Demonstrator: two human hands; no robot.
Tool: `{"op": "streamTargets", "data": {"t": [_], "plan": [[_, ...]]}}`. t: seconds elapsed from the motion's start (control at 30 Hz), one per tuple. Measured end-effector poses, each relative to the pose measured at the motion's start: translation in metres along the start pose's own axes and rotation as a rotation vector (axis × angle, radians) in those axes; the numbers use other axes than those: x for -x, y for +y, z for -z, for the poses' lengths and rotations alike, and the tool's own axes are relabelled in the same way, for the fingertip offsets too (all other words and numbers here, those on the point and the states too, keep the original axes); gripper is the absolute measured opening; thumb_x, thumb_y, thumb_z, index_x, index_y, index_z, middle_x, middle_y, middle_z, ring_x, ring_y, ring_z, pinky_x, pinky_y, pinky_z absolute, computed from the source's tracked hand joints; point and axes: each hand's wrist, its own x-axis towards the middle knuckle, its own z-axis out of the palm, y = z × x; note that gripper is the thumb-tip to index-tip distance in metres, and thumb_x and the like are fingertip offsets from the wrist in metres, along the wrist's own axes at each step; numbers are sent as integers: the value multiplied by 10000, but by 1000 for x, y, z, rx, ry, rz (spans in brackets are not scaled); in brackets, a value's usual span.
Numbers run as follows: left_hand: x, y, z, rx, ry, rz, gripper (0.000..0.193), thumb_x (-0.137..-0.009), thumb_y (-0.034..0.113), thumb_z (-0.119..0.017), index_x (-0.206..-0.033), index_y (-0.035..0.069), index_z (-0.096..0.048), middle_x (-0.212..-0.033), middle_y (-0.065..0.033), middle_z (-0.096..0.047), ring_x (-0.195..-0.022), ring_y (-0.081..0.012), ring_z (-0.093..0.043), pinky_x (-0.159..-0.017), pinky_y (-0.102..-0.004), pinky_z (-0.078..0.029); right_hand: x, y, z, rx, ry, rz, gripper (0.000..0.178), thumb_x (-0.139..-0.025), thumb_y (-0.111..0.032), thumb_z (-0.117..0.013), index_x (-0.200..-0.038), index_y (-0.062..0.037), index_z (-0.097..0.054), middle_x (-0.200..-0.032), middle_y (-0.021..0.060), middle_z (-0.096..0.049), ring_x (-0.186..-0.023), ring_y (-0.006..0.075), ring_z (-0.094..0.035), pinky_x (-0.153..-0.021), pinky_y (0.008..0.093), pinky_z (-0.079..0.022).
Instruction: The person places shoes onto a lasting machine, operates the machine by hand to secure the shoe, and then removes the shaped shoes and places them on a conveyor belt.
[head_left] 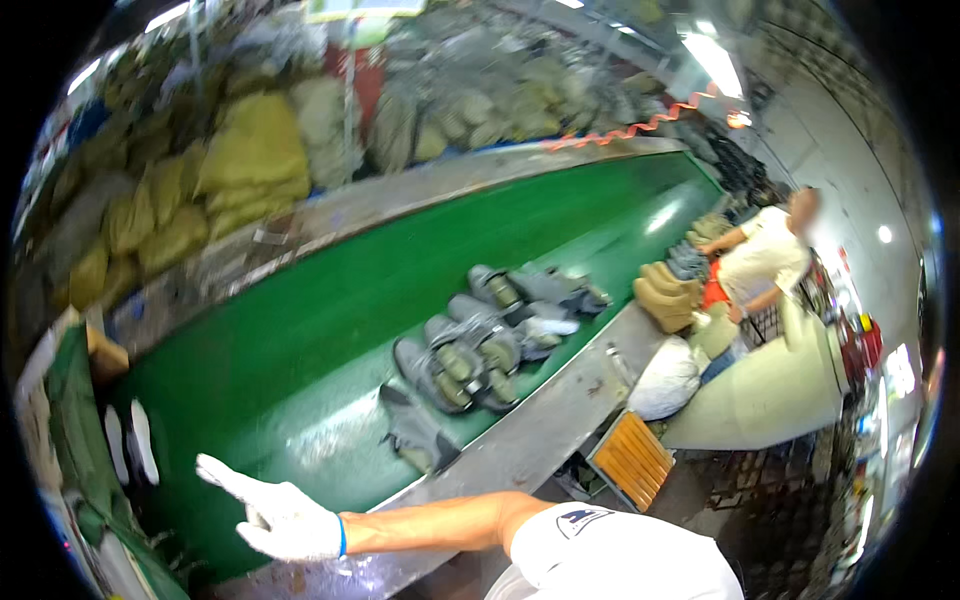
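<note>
Head view, lower left: gloved hand [285,522] spread open, holding nothing, over the green conveyor belt [330,300]. Nearest grey shoe upper [415,432] lies centre-frame, well apart; best reach further right, gripping 1 piece cleanly. Other hand unseen.

Free room and obstacles on the belt. The green conveyor belt [330,300] lies bare between the gloved hand [285,522], which hangs over its near left end with fingers spread and nothing in it, and the cluster of grey shoes [480,345] at mid-belt. 1 grey shoe [415,432] lies apart, near the metal edge [540,440]. 2 white insoles [130,442] lie at the far left. Beyond the far rail, stacked sacks [250,160] wall off that side.
</note>
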Motion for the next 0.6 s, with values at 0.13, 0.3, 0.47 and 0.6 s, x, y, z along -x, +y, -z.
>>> {"op": "streamTargets", "data": {"t": [0.13,0.3,0.47,0.6], "plan": [[21,79,0,46,19,-176,477,-964,437,-552,-1030,-5,-719,-1005,-259,-697,-914,-450,-658,-790,-515,-514,47,-148,67,216,395,706,853,-832,107,-543,-1603,-85,-234,-1572,188,-402,-530,136,-513,-557,267,-460],[37,144,-8,72,-50,-347,489,-966,446,-545,-1025,-7,-721,-1003,-262,-696,-915,-454,-656,-791,-518,-511,150,-273,171,433,679,868,942,-860,143,-513,-1630,-136,-48,-1585,229,-365,-601,36,-569,-538,212,-469],[76,184,-36,58,-227,-496,502,-968,455,-538,-1020,-8,-723,-1000,-265,-695,-916,-458,-653,-791,-521,-509,287,-361,232,725,933,1016,1035,-863,193,-492,-1620,-240,65,-1591,343,-222,-595,31,-573,-482,188,-472],[91,181,-31,37,-186,-451,512,-970,463,-532,-1017,-9,-724,-998,-268,-694,-917,-461,-652,-792,-524,-506,326,-366,221,627,1078,1158,1040,-871,174,-545,-1613,-203,78,-1600,320,-220,-587,49,-580,-513,191,-514]]}}
